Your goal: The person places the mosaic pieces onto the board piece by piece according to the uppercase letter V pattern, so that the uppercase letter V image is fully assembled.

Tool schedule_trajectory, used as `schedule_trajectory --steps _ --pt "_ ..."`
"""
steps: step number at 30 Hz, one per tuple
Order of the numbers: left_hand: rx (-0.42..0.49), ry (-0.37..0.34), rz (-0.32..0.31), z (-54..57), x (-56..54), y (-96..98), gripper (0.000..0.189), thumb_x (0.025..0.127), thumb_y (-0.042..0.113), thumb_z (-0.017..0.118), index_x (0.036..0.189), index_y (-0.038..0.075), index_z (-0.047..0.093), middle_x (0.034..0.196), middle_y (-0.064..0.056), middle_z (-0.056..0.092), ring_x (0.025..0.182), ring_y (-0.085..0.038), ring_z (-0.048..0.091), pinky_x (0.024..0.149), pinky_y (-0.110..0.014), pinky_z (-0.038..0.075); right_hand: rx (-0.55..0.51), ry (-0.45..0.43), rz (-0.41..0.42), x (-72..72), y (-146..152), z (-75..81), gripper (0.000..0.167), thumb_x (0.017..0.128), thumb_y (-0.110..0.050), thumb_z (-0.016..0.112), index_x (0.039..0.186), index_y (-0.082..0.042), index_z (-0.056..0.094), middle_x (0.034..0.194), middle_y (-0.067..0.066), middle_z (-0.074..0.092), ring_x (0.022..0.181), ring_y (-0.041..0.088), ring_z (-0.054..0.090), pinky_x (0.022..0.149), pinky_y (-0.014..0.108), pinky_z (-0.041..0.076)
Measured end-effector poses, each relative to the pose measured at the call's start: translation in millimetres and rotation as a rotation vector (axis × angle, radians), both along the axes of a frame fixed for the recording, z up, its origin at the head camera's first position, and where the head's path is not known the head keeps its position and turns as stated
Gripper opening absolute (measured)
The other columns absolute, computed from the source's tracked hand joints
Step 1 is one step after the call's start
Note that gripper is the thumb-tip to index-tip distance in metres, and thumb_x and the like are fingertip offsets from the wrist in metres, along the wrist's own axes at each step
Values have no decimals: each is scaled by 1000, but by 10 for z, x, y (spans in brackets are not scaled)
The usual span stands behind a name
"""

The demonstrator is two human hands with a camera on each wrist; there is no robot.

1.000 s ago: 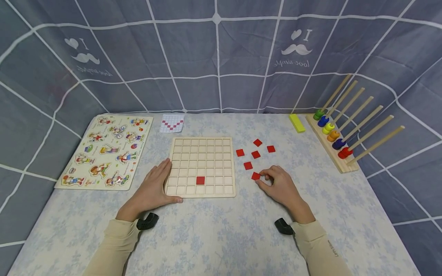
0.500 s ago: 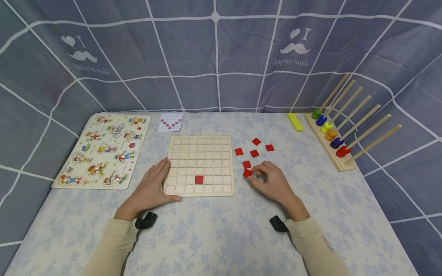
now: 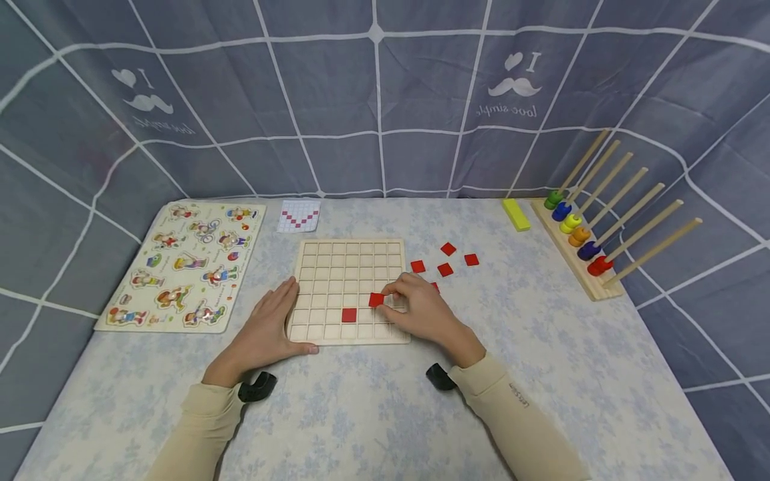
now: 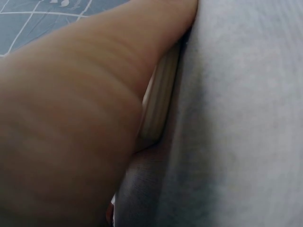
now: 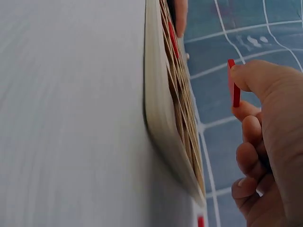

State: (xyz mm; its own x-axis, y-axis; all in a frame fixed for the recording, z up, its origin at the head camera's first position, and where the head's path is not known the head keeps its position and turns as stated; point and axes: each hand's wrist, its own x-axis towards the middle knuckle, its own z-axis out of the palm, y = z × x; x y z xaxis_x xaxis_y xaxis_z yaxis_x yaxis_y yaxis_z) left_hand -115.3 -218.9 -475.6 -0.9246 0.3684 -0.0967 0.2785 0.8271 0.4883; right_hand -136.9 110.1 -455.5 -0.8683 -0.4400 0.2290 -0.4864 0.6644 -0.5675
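At the far left a picture puzzle (image 3: 180,266) lies flat, with a small pattern card (image 3: 299,216) showing a red V beyond the grid board (image 3: 349,290). The left hand (image 3: 265,331) lies flat and relaxed at the board's left edge, thumb along the front rim, just as it did a second ago; its wrist view shows only the thumb (image 4: 94,94) pressed beside the board's edge (image 4: 158,101).

What has changed is on the right. A second ago the right hand (image 3: 421,310) was out among the loose red tiles; half a second ago it had one pinched; now it has crossed over the board with that tile (image 3: 376,300). The pick-up looks done, and the placing has begun, I judge. One red tile (image 3: 349,314) already sits in a cell near the front, and the held tile hangs one column right and one row back from it.

The held tile is a thin, flat red square, pinched by its edge between thumb and forefinger. The right wrist view shows the tile (image 5: 233,82) clear of the board's face (image 5: 170,109), not yet seated, though which cell it is over is hard to tell there.

Further right, four loose tiles (image 3: 445,269) are visible on the cloth, a fifth perhaps hidden by the hand, then a yellow block (image 3: 517,214) and a peg rack (image 3: 580,244) with coloured rings.
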Motion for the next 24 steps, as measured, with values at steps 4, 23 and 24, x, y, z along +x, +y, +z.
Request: schedule_trajectory --steps 4,23,24 --pt "10 -7 2 -2 3 10 140 67 67 86 162 -4 12 171 -22 10 158 -42 12 128 -58 10 3 -15 21 -64 -213 -54 22 91 -33 76 104 -14 74 85 -3 58 85 10 50 75 25 49" --pt "-4 0 3 5 6 4 139 69 69 84 162 -3 11 171 -22 10 158 -42 13 128 -58 11 216 -26 93 -221 -755 -40 25 97 -38 69 106 -15 73 85 -6 52 88 11 49 75 23 45" --pt "-4 0 3 7 6 6 138 69 69 84 162 -3 11 171 -22 10 158 -42 13 128 -58 11 229 -23 94 -224 -766 -37 26 97 -38 69 107 -15 74 85 -6 53 88 11 49 75 23 45"
